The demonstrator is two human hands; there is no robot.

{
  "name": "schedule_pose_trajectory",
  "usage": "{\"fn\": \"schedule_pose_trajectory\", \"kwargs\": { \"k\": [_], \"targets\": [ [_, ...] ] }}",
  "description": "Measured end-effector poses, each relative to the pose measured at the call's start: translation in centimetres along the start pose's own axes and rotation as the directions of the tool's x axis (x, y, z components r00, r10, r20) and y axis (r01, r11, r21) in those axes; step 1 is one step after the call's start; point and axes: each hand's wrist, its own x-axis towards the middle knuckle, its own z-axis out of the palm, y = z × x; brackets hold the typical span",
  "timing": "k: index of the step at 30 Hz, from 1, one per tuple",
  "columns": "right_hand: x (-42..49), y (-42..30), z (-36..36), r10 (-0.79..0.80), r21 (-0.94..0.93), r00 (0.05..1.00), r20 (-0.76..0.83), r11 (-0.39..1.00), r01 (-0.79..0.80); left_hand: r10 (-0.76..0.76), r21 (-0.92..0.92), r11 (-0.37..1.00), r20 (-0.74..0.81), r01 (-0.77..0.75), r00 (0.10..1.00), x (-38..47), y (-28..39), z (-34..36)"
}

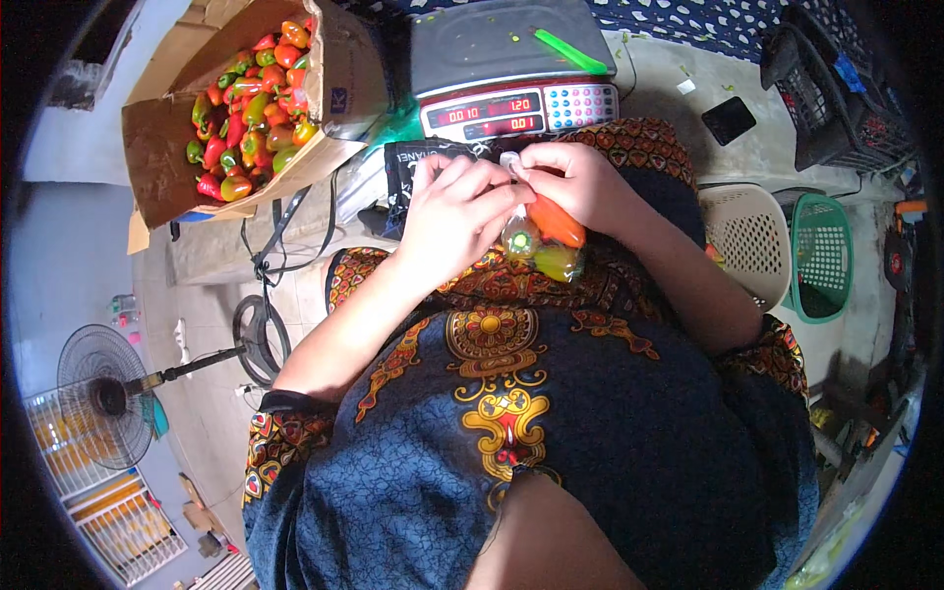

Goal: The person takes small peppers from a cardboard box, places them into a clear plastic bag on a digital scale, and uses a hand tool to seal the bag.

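Above my lap, a small clear plastic bag (568, 258) hangs from both hands with several peppers inside. An orange pepper (558, 221), a green-brown pepper (521, 237) and a yellow-green pepper (554, 262) show through the film. My left hand (468, 203) grips the bag near its neck, fingers curled and partly hiding it. Pinched between the thumb and forefinger of my right hand (564, 177) is the bag's gathered, twisted top (509, 160). Just beyond the hands stands a digital weighing scale (509, 44) with its display lit.
A cardboard box (158, 166) of red, orange and green peppers (254, 110) stands at upper left. A green cutter knife (568, 50) lies on the scale. To the right are a beige basket (745, 228), a green basket (822, 258), a black crate (826, 103) and a phone-like black object (729, 121). A fan (103, 398) stands left.
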Motion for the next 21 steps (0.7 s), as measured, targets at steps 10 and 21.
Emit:
{"fn": "schedule_pose_trajectory", "kwargs": {
  "k": [10,21],
  "targets": [
    [0.3,0.0,0.3,0.042,0.100,0.998,0.040,0.994,-0.045,-0.013,-0.039,0.999,-0.137,0.008,0.991,0.5,0.2,-0.1],
    [-0.2,-0.9,0.6,-0.123,-0.071,0.987,0.102,0.989,0.131,-0.509,-0.736,0.484,0.204,0.474,0.836,-0.6,-1.7,1.2]
  ]
}}
